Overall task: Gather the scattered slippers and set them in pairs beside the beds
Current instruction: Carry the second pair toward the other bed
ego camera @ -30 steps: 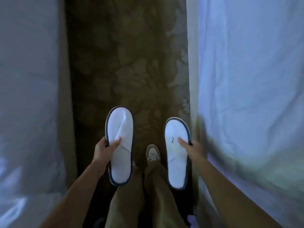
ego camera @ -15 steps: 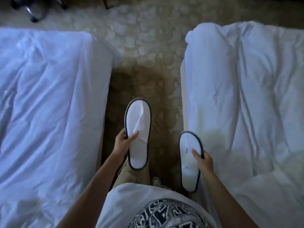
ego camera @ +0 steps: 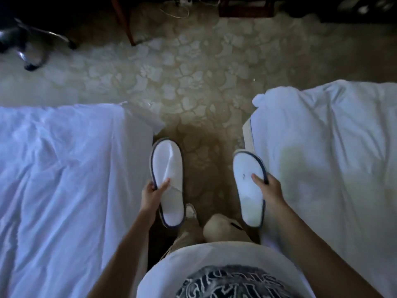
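I stand in the narrow gap between two beds. My left hand (ego camera: 151,195) grips a white slipper with a dark rim (ego camera: 168,179), upper side showing, toe pointing away from me. My right hand (ego camera: 268,189) holds a second white slipper (ego camera: 247,186), sole side up, also toe forward. Both slippers hang in the air above the carpet, about knee height. The left bed (ego camera: 64,179) and the right bed (ego camera: 326,168) flank me, each under a rumpled white duvet.
Patterned beige carpet (ego camera: 193,82) spreads beyond the beds' feet. An office chair's chrome base (ego camera: 28,50) stands at the far left. A red-brown furniture leg (ego camera: 126,24) and loose cables (ego camera: 178,9) lie at the far edge. My shoes (ego camera: 223,226) show below.
My view has lifted from the dark aisle floor to show the beds' feet and the carpet beyond. Both hands keep their slippers, which have spread slightly apart.
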The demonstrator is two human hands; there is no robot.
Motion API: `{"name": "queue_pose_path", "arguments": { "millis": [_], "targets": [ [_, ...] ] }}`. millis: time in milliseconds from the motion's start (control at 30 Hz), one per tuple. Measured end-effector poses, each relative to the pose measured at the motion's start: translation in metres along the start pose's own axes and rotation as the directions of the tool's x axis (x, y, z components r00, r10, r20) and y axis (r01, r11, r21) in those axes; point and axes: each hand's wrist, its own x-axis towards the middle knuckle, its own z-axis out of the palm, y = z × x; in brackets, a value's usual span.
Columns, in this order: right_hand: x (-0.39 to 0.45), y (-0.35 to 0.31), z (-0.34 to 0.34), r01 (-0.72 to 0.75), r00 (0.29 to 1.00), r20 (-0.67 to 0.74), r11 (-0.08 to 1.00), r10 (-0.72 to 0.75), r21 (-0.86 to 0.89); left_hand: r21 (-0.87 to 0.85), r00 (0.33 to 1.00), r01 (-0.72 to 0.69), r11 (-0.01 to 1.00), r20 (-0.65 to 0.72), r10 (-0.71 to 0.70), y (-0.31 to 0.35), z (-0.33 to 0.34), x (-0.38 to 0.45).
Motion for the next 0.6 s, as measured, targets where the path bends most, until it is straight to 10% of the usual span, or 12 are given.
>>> {"name": "queue_pose_path", "arguments": {
  "millis": [600],
  "targets": [
    [0.291,-0.387,0.153,0.142,0.965,0.222,0.99,-0.138,0.001,-0.212,0.993,-0.034,0.977,-0.115,0.009,0.278,-0.004,0.304]
  ]
}}
